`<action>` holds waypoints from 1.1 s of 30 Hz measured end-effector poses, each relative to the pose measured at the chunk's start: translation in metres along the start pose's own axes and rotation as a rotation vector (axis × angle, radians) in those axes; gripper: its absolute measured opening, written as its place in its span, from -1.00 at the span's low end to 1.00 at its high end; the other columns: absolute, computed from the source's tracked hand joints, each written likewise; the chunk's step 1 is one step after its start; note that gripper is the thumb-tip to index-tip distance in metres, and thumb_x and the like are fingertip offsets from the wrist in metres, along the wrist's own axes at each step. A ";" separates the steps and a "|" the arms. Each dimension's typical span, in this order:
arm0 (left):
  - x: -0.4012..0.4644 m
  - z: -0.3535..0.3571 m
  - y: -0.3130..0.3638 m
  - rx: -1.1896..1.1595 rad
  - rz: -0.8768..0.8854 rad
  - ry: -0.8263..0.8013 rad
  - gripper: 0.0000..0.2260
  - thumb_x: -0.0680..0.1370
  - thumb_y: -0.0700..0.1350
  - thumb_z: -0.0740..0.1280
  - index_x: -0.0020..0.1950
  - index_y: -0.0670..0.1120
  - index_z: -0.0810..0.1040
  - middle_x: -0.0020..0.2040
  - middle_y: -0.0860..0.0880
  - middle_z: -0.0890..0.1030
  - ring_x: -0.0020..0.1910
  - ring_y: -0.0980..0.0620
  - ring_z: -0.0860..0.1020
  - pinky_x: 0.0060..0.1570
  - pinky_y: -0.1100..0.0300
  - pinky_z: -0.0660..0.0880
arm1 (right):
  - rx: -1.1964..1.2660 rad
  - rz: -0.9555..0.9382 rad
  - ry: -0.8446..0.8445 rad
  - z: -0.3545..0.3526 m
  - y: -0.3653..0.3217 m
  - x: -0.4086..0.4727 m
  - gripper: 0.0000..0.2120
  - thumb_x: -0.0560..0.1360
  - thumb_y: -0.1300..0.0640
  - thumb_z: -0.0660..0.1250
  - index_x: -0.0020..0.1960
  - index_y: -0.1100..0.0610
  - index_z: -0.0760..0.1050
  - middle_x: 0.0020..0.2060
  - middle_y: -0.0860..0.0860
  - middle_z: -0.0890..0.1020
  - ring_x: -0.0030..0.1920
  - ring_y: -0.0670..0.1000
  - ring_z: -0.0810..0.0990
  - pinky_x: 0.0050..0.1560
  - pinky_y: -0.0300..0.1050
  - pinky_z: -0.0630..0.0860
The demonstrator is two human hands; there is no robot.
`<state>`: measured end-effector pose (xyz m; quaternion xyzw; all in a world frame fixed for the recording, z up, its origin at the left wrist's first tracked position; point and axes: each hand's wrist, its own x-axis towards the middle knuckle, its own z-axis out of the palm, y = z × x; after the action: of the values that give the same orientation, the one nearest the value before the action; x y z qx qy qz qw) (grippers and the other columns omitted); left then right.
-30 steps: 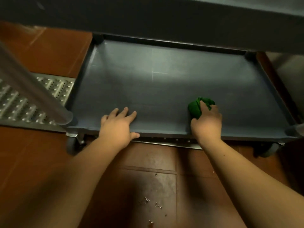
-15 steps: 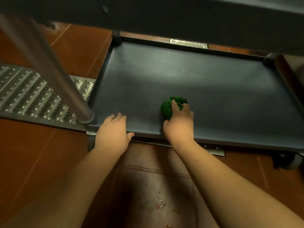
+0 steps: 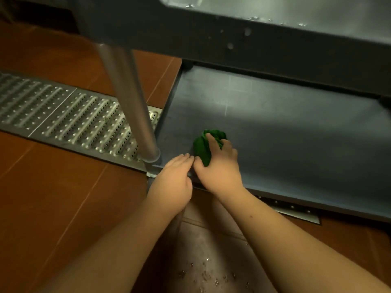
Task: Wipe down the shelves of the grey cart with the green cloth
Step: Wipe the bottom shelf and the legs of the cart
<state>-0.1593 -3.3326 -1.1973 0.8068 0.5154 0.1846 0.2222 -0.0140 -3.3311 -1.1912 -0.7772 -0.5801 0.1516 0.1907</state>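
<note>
The grey cart's bottom shelf [image 3: 285, 132] lies low over the floor, under the dark edge of an upper shelf [image 3: 243, 45]. My right hand [image 3: 220, 168] grips the bunched green cloth [image 3: 203, 148] and holds it down on the shelf near its front left corner. My left hand [image 3: 173, 176] rests flat on the shelf's front rim just left of it, fingers straight and touching the right hand's thumb side.
A metal cart post [image 3: 131, 106] rises from the front left corner beside my left hand. A perforated steel floor drain grate [image 3: 63, 115] runs across the red tile floor [image 3: 53, 197] to the left. Small bits of debris [image 3: 209, 275] lie on the floor between my forearms.
My right hand has slid the green cloth leftward along the front of the shelf, ending beside my left hand at the corner. The view has shifted left.
</note>
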 end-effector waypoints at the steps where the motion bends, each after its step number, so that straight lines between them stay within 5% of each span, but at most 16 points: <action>1: -0.007 -0.002 -0.004 -0.048 -0.038 0.080 -0.52 0.45 -0.34 0.22 0.36 -0.10 0.51 0.32 -0.01 0.53 0.36 0.07 0.40 0.36 0.43 0.10 | 0.018 0.007 0.011 -0.001 0.003 0.000 -0.32 0.49 -0.18 0.23 0.55 -0.10 0.12 0.45 0.10 0.31 0.37 0.22 0.32 0.23 0.09 0.45; 5: -0.030 -0.010 -0.012 -0.100 -0.097 0.226 -0.77 0.49 -0.29 0.25 0.05 -0.02 0.54 -0.03 0.13 0.49 0.00 0.13 0.47 0.02 0.28 0.42 | -0.061 0.049 0.144 0.000 0.008 -0.002 -0.20 0.43 -0.17 0.33 0.56 -0.02 0.08 0.46 0.11 0.32 0.36 0.24 0.39 0.25 0.16 0.44; 8: -0.035 -0.014 -0.014 -0.150 -0.221 0.338 -0.85 0.53 -0.21 0.32 -0.02 -0.01 0.39 -0.05 0.07 0.37 -0.20 0.14 0.40 -0.19 0.29 0.37 | 0.141 0.117 0.136 0.006 0.007 -0.005 -0.12 0.45 -0.05 0.40 0.59 0.03 -0.03 0.52 0.13 0.22 0.50 0.17 0.26 0.40 0.14 0.40; 12: -0.030 -0.016 -0.014 -0.291 -0.433 0.411 -0.75 0.51 -0.16 0.40 0.07 -0.06 0.35 0.05 -0.04 0.41 -0.16 0.12 0.45 -0.12 0.23 0.42 | 0.160 0.080 0.131 0.010 0.002 -0.002 -0.29 0.48 0.03 0.38 0.55 0.06 0.17 0.45 0.05 0.36 0.36 0.14 0.46 0.27 0.07 0.51; 17: -0.007 -0.029 -0.022 -0.409 -0.597 0.471 -0.43 0.46 -0.10 0.48 0.38 -0.11 0.30 0.31 -0.07 0.30 0.02 -0.08 0.56 0.07 0.08 0.52 | 0.193 0.083 0.102 0.003 -0.001 0.006 -0.34 0.48 0.10 0.40 0.52 0.05 0.25 0.43 0.03 0.38 0.33 0.11 0.48 0.23 -0.06 0.48; 22: 0.003 -0.028 -0.030 -0.378 -0.523 0.389 -0.73 0.51 -0.08 0.42 0.15 -0.09 0.47 0.05 0.01 0.44 -0.11 0.02 0.51 -0.11 0.23 0.35 | 0.314 0.169 0.135 -0.008 -0.002 0.029 -0.52 0.48 0.21 0.35 0.38 0.01 0.42 0.31 0.04 0.51 0.23 0.11 0.54 0.05 -0.19 0.38; 29: 0.007 -0.026 -0.038 -0.360 -0.483 0.394 -0.76 0.50 -0.12 0.42 0.14 -0.06 0.50 0.06 0.02 0.45 -0.06 -0.04 0.55 -0.01 0.09 0.49 | 0.258 0.112 0.074 0.017 -0.046 0.072 -0.41 0.45 0.08 0.43 0.45 0.00 0.36 0.34 0.01 0.52 0.32 0.10 0.50 0.30 0.00 0.42; 33: 0.007 -0.025 -0.041 -0.349 -0.460 0.377 -0.76 0.51 -0.15 0.41 0.14 -0.07 0.49 0.06 0.03 0.43 -0.07 -0.03 0.55 0.00 0.11 0.48 | 0.286 0.026 -0.098 0.033 -0.080 0.068 -0.34 0.44 0.10 0.42 0.48 -0.19 0.31 0.40 -0.14 0.48 0.36 -0.01 0.48 0.38 -0.02 0.43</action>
<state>-0.1998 -3.3070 -1.1987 0.5711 0.6763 0.3610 0.2934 -0.0780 -3.2415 -1.1836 -0.7412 -0.5511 0.2730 0.2691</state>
